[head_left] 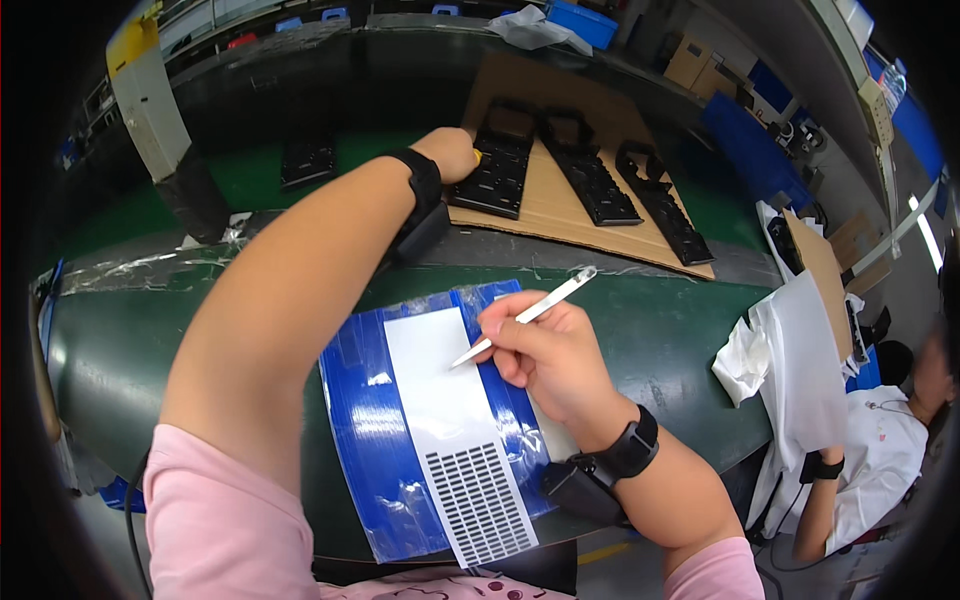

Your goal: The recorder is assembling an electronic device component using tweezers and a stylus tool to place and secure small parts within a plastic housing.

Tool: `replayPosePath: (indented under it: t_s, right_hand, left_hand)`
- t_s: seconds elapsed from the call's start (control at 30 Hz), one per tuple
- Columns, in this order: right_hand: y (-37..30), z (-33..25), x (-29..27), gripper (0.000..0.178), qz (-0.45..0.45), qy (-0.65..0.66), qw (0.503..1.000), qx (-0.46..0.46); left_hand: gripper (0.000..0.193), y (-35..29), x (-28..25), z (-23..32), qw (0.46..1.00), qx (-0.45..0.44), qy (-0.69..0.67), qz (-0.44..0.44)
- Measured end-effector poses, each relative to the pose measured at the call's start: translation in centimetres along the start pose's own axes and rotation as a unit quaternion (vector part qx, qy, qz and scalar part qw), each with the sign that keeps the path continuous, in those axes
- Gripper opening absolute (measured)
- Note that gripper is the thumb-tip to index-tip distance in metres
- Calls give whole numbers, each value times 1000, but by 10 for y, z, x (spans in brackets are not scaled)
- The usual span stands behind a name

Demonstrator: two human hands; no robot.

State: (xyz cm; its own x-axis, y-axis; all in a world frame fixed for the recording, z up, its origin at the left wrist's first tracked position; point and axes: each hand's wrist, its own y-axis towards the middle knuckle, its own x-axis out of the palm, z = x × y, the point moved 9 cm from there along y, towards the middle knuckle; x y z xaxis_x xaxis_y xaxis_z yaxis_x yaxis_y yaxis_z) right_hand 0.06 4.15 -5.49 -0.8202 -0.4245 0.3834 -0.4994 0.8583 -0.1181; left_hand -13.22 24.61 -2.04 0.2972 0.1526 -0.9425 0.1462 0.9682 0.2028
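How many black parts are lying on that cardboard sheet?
3: the left part beside the left hand, the middle part, and the right part near the cardboard sheet's right edge.

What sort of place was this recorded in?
Probably a factory assembly workshop: several similar black parts lie on cardboard beyond a green work surface, where a white sheet of small dark rectangles rests on blue material.

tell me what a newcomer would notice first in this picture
Probably the white sheet with rows of small black rectangles, lying on the blue pad at lower centre. Next, the white tweezer-like tool in the right grip, its tip over the sheet's blank part. Beyond, the left grip is at the leftmost of three black parts on cardboard.
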Motion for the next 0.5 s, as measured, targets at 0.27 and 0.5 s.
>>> replayPosePath:
  t_s: [0.27,0.5]
  right_hand:
    - [26,-8,-3,5,-30,-1,999,13]
    - [-15,-19,-6,5,-18,-30,999,40]
  left_hand:
    - [13,-67,-84,-46,972,-52,-145,176]
    - [16,-208,-39,-41,616,-281,-736,-27]
